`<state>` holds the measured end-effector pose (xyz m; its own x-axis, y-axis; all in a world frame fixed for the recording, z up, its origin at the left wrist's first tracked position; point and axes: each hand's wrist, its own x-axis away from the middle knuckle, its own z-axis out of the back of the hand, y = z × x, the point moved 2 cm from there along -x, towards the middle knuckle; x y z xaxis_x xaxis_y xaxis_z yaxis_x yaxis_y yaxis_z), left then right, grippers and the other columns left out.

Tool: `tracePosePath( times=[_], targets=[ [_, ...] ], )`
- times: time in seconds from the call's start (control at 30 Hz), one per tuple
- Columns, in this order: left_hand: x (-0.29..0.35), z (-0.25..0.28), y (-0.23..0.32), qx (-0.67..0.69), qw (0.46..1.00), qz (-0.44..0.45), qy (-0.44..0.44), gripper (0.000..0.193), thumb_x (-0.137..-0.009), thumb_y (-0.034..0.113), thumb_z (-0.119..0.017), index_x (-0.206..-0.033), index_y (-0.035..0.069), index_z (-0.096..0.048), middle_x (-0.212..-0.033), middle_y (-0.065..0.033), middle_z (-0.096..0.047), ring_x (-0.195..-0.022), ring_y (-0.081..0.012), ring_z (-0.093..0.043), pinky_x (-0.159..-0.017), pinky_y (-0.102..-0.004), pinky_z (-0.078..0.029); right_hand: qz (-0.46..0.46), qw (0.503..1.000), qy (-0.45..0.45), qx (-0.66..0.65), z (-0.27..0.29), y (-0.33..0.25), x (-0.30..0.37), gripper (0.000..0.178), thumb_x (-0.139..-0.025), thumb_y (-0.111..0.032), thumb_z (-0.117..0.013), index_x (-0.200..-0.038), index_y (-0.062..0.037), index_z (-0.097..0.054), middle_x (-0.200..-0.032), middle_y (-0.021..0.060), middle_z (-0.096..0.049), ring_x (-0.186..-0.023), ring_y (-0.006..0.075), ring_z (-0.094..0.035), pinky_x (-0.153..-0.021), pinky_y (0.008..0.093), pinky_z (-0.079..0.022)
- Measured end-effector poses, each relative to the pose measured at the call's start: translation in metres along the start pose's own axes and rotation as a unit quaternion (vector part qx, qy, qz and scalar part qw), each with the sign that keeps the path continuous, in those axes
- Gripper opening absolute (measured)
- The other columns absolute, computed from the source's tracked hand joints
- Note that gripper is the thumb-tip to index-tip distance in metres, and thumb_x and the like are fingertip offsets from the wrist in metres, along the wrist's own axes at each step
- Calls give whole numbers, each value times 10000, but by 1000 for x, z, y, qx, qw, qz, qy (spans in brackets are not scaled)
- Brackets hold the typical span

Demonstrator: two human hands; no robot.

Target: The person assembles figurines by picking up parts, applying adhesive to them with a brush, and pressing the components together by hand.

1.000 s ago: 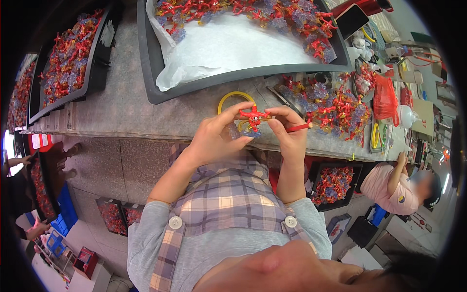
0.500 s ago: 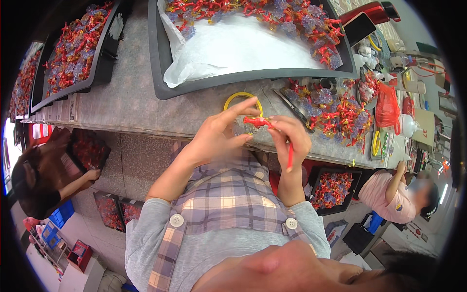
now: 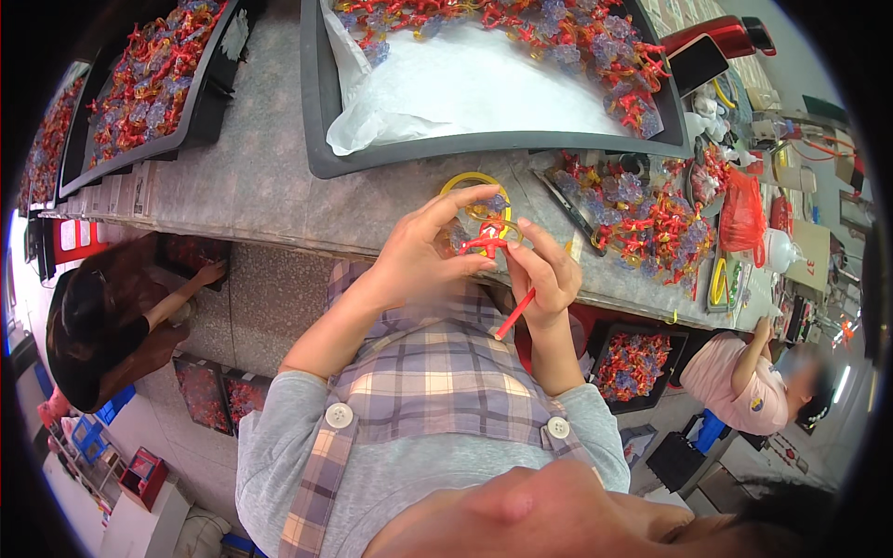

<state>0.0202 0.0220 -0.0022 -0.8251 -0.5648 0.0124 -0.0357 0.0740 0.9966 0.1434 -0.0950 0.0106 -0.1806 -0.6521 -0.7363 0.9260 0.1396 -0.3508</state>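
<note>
In front of my apron, just off the table edge, a small red toy figurine (image 3: 484, 244) with clear purple and yellow parts sits between my hands. My left hand (image 3: 409, 249) curves round its left side, thumb below and fingers above. My right hand (image 3: 549, 275) is closed round a thin red stick (image 3: 514, 314) that slants down out of the fist, and its fingertips meet the figurine's right side. Behind the figurine a yellow ring (image 3: 465, 178), like a tape roll, lies on the table. Fingers cover part of the figurine.
Beyond my hands stands a black tray (image 3: 502, 142) lined with white sheeting and holding several figurines. A loose figurine pile (image 3: 651, 219) lies right, beside a dark flat bar (image 3: 569, 212). Another full tray (image 3: 206, 84) is at left. Co-workers sit on both sides; a phone (image 3: 698, 65) rests far right.
The figurine has been turned, so its purple and yellow parts now show upward. My right hand has shifted slightly, and the red stick now slants down to the left. The left co-worker has moved.
</note>
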Motion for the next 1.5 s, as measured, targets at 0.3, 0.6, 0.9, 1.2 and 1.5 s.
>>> tracePosePath(
  times=[0.3, 0.6, 0.9, 1.2, 1.5],
  targets=[
    [0, 0, 3, -41, 998, -43, 20, 636, -644, 38, -733, -1226, 127, -496, -1200, -45, -546, -840, -149, -595, -648, -246, -494, -197, 943, 195, -185, 36, 23, -24, 804, -840, -698, -205, -859, 4, -597, -767, 112, -619, -616, 202, -554, -649, 320, -449],
    [-2, -7, 3, -115, 990, -69, 34, 623, -638, 35, -731, -1212, 115, -502, -1210, -72, -540, -934, -166, -588, -651, -252, -496, -131, 979, -81, -132, 20, -3, -50, 78, -687, -45, -663, -644, -30, -600, -609, 69, -568, -542, 222, -548, -487, 303, -414],
    [-2, -5, -2, -113, 987, -94, 72, 618, -632, 24, -724, -1205, 115, -512, -1196, -86, -545, -956, -175, -581, -629, -242, -492, -73, 982, -110, -138, 27, 4, -50, 148, -737, -86, -628, -614, -21, -577, -628, 83, -563, -562, 227, -536, -503, 314, -411],
    [-4, -12, -6, -101, 986, -111, 78, 660, -630, 32, -734, -1224, 124, -461, -1165, -61, -570, -613, -142, -587, -538, -235, -483, -33, 981, -135, -133, 15, -4, -55, 125, -688, -69, -656, -605, -15, -581, -610, 90, -539, -547, 221, -506, -478, 311, -383],
    [-6, -11, -13, -146, 974, -161, 69, 801, -642, 28, -736, -1304, 88, -290, -1162, -72, -580, -669, -153, -614, -523, -238, -483, -62, 985, -161, -25, 23, 20, -50, 152, -738, -84, -644, -612, -32, -576, -598, 77, -536, -550, 217, -517, -511, 294, -398]
  ],
)
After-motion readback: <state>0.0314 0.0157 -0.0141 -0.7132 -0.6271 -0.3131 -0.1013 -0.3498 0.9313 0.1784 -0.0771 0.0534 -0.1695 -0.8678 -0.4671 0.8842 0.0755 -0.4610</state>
